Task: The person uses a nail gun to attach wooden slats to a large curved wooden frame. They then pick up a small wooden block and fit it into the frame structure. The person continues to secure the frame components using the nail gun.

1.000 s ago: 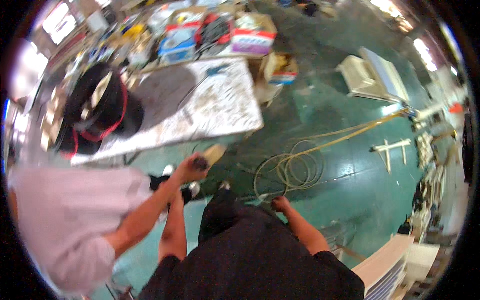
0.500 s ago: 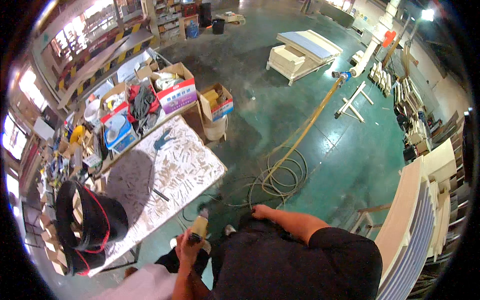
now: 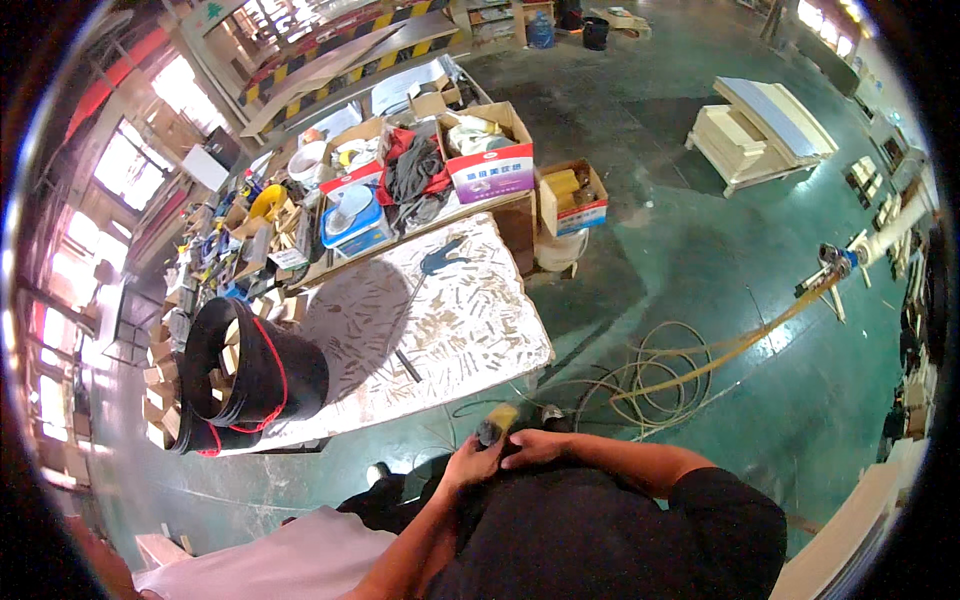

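1. Near the lower middle of the frame, a bare hand (image 3: 473, 463) wraps round a small yellow-and-dark tool (image 3: 503, 413), its yellow end poking upward, perhaps so that end stays free.
2. Two forearms overlap below it, so I cannot tell whether it is the person's own left hand or belongs to the co-worker (image 3: 270, 560) in a pale shirt, lower left.
3. The right hand (image 3: 535, 448) lies just beside it, close to the black shirt, fingers curled inward; whether they pinch anything is hidden.
4. Left of centre, a black bucket (image 3: 305, 370) with a red cord stands on the table, seemingly to keep wood offcuts (image 3: 230, 358) together.
5. The table (image 3: 480, 320) has a white top covered in brown marks; a blue-ended thing (image 3: 443, 257) lies on it.
6. Cartons (image 3: 495, 178) crowd the area behind, probably to keep loose supplies sorted.
7. Right of centre, a yellowish hose (image 3: 742, 352) loops over the green floor (image 3: 680, 290); pale wooden furniture (image 3: 735, 145) stands upper right, and bright windows line the left.
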Demonstrator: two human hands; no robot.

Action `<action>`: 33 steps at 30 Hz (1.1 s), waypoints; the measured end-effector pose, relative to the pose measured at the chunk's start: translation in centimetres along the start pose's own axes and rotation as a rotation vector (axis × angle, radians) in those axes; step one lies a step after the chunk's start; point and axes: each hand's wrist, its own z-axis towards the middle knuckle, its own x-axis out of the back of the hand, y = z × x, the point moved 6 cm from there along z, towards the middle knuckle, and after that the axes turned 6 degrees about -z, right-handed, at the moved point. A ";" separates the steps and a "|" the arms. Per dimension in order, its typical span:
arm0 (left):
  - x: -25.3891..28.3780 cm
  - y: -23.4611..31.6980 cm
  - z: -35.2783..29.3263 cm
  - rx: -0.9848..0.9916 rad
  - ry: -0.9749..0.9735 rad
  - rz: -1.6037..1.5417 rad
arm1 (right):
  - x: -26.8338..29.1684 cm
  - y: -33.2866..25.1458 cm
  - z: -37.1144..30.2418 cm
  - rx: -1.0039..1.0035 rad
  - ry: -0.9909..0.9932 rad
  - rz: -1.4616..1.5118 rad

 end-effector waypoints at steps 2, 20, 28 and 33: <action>4.1 1.7 2.9 -0.173 -0.061 0.307 | 1.9 -3.4 -1.6 0.172 0.127 0.302; 3.9 -1.5 14.5 0.362 0.240 -0.573 | 15.9 1.0 -5.7 0.264 0.951 1.305; 9.8 -1.3 15.6 0.278 0.214 -0.988 | 15.8 -9.4 -6.3 0.377 0.728 1.038; 14.6 -1.3 12.8 0.130 0.196 -1.100 | 14.5 -10.5 -5.1 0.349 0.678 0.779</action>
